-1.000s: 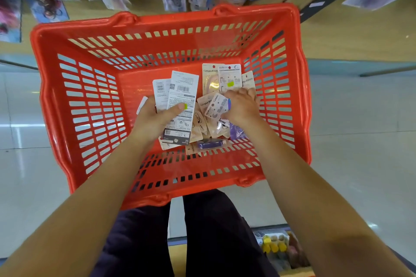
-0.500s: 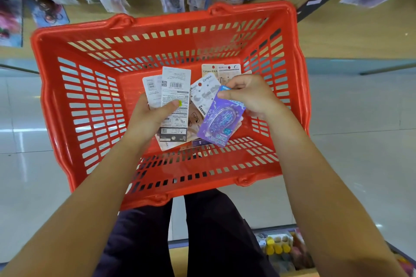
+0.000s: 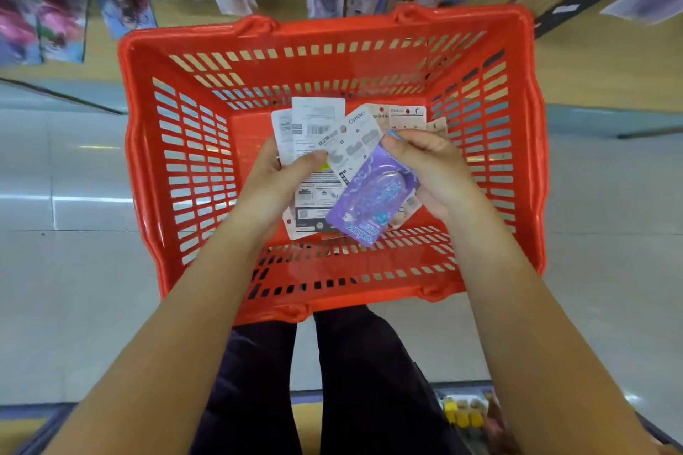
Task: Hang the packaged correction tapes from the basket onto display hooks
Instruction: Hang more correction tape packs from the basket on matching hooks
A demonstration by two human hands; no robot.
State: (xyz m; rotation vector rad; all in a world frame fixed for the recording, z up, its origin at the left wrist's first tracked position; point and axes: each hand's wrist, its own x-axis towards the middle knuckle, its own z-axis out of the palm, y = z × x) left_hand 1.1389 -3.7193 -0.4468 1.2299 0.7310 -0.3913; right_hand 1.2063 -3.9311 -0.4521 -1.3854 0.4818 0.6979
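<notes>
Sorting packs over the basket (image 3: 148,144)
Left hand (image 3: 284,177) grips a fanned stack (image 3: 314,126); right hand (image 3: 428,166) pinches a purple pack (image 3: 369,199) (top corner only), which could slip free.

Pale glossy floor tiles (image 3: 74,288) spread to either side of dark trousers (image 3: 258,399). Right of the trousers, low down, sits a tray of small yellow bottles (image 3: 462,414), blurred.

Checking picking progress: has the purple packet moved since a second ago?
Yes. The purple packet has come up off the basket floor, where it lay under the right hand, and is now pinched above the basket's near wall.
</notes>
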